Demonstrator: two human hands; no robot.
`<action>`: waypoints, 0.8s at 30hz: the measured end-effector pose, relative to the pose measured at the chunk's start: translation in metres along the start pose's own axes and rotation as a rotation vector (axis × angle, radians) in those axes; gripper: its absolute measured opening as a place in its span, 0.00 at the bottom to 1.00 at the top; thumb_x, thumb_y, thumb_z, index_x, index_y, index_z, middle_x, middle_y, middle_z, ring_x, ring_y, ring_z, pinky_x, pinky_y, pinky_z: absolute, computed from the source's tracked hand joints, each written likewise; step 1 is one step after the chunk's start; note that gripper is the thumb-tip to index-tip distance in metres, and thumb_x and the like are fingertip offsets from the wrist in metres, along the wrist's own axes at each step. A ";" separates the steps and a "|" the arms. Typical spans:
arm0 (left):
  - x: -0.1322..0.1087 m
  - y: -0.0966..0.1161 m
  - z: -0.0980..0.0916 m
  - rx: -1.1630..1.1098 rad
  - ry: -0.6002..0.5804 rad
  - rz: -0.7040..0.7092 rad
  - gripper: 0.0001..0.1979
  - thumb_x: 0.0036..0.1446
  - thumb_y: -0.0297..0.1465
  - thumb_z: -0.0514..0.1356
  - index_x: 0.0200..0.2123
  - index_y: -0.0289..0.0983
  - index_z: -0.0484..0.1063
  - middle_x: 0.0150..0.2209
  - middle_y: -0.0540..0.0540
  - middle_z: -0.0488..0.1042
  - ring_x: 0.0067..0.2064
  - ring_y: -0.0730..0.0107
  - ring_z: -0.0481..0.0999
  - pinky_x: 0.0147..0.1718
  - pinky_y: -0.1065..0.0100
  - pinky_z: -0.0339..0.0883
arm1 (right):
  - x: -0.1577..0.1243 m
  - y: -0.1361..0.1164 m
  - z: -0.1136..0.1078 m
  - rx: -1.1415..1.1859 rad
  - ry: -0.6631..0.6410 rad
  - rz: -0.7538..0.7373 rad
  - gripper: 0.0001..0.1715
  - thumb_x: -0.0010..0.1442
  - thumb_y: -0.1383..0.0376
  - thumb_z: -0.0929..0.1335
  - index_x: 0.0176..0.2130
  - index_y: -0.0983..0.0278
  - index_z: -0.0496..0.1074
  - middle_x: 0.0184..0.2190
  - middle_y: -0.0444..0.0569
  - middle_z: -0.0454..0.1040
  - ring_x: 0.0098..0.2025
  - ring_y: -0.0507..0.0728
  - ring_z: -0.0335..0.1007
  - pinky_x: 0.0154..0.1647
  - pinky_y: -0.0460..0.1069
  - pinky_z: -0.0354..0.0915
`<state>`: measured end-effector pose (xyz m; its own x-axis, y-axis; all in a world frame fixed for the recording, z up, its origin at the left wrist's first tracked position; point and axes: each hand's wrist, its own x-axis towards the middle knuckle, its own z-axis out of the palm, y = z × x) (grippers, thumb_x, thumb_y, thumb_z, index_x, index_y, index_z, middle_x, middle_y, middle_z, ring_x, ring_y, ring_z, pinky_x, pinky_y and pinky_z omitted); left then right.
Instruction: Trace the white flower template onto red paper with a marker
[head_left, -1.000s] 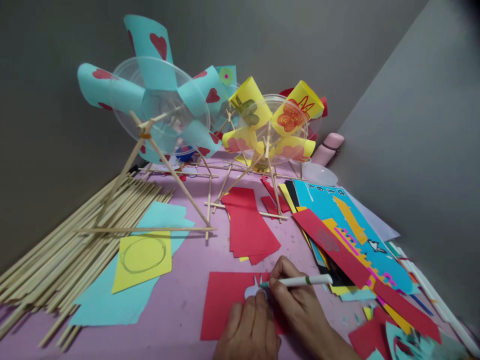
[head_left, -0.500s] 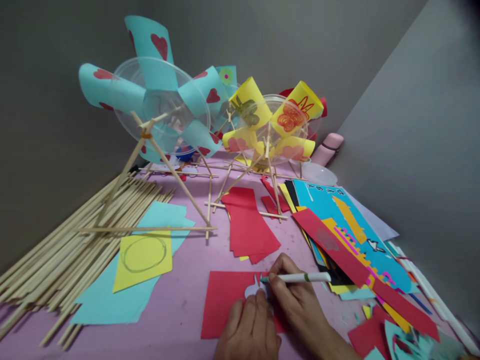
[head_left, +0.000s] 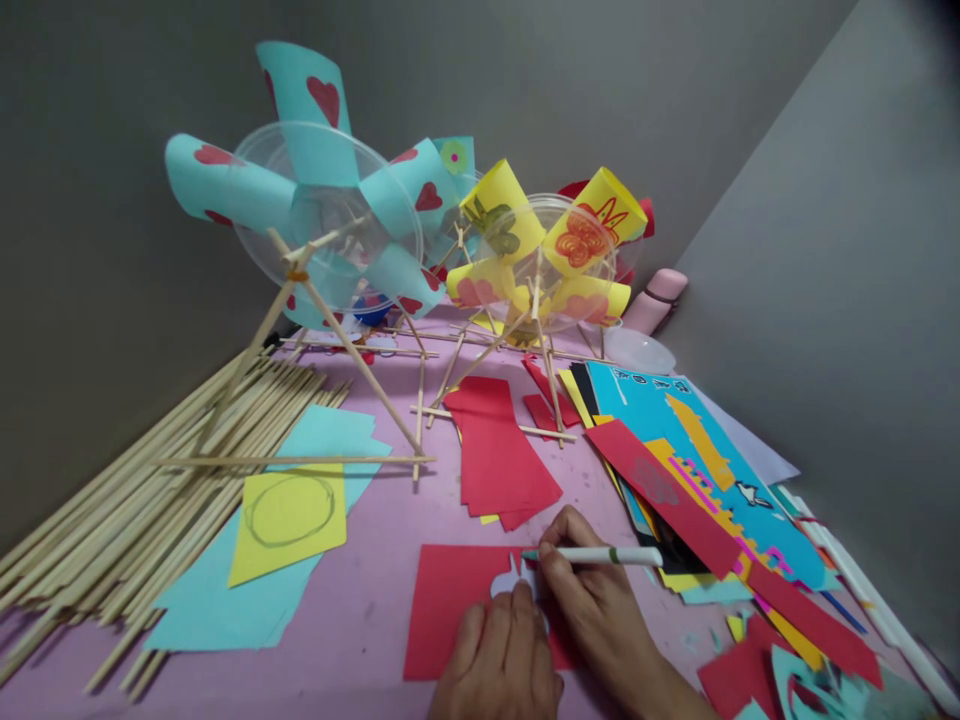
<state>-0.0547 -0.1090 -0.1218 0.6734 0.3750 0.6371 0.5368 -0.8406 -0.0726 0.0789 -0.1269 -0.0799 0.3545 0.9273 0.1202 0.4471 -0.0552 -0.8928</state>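
Note:
My left hand (head_left: 499, 655) lies with its fingers stretched flat over a small pale cutout (head_left: 503, 581), pressing it onto a red paper sheet (head_left: 441, 612). The cutout has two upright points like rabbit ears and is partly covered by the fingers. In a pinch, my right hand (head_left: 592, 605) grips a white marker pen (head_left: 615, 555) with a green band. Its green tip points left and meets the upper edge of the cutout, beside the right ear. Both hands are close together near the front of the table.
Wooden sticks (head_left: 150, 490) lie at left, beside light blue paper (head_left: 225, 600) and a yellow sheet (head_left: 289, 515) with a drawn circle. Behind stand a blue-bladed wheel (head_left: 322, 150) and a yellow-bladed one (head_left: 506, 195) on stick frames. Red strips (head_left: 499, 450) and coloured sheets (head_left: 637, 400) lie around.
The whole view has shifted slightly. The marker tip has stayed at the cutout's ears with hardly any movement, and my left hand keeps its place.

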 end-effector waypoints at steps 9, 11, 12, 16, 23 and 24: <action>0.005 -0.001 -0.001 -0.021 0.049 -0.023 0.21 0.66 0.27 0.41 0.34 0.37 0.73 0.36 0.46 0.80 0.36 0.69 0.77 0.40 0.64 0.60 | 0.001 0.000 0.001 -0.001 0.001 0.012 0.12 0.63 0.61 0.57 0.28 0.59 0.57 0.21 0.38 0.56 0.23 0.52 0.55 0.22 0.46 0.54; 0.004 -0.002 -0.001 -0.021 0.050 -0.031 0.20 0.66 0.28 0.41 0.35 0.37 0.73 0.37 0.45 0.80 0.37 0.67 0.77 0.40 0.63 0.60 | 0.001 0.000 0.001 0.003 0.004 0.021 0.12 0.63 0.61 0.57 0.28 0.59 0.58 0.21 0.38 0.56 0.23 0.52 0.55 0.23 0.46 0.54; 0.004 -0.003 -0.002 -0.020 0.050 -0.034 0.20 0.66 0.28 0.41 0.36 0.37 0.73 0.38 0.44 0.80 0.37 0.66 0.77 0.40 0.62 0.60 | 0.001 0.000 0.001 0.005 0.004 0.025 0.11 0.63 0.61 0.57 0.28 0.59 0.58 0.22 0.38 0.57 0.24 0.53 0.55 0.23 0.47 0.54; 0.003 -0.005 -0.003 -0.025 0.049 -0.048 0.18 0.65 0.30 0.43 0.36 0.38 0.72 0.39 0.43 0.80 0.38 0.64 0.78 0.41 0.61 0.59 | -0.001 0.002 0.000 0.011 -0.003 0.040 0.12 0.63 0.61 0.58 0.28 0.59 0.58 0.22 0.38 0.57 0.24 0.52 0.55 0.24 0.46 0.55; 0.004 -0.005 -0.003 -0.023 0.069 -0.056 0.17 0.64 0.29 0.44 0.36 0.39 0.72 0.38 0.44 0.80 0.38 0.64 0.77 0.43 0.62 0.59 | -0.003 0.009 0.001 0.077 -0.026 0.040 0.11 0.64 0.61 0.58 0.30 0.59 0.58 0.21 0.37 0.57 0.23 0.52 0.54 0.23 0.46 0.54; 0.004 -0.005 -0.003 -0.022 0.072 -0.057 0.17 0.64 0.29 0.44 0.36 0.39 0.72 0.38 0.44 0.80 0.38 0.64 0.77 0.42 0.62 0.59 | -0.004 0.009 0.000 0.085 -0.028 0.036 0.11 0.65 0.62 0.58 0.30 0.59 0.58 0.21 0.37 0.57 0.23 0.52 0.54 0.24 0.46 0.55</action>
<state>-0.0561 -0.1046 -0.1168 0.6031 0.3943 0.6934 0.5619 -0.8270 -0.0184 0.0813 -0.1305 -0.0886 0.3457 0.9352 0.0768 0.3629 -0.0577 -0.9301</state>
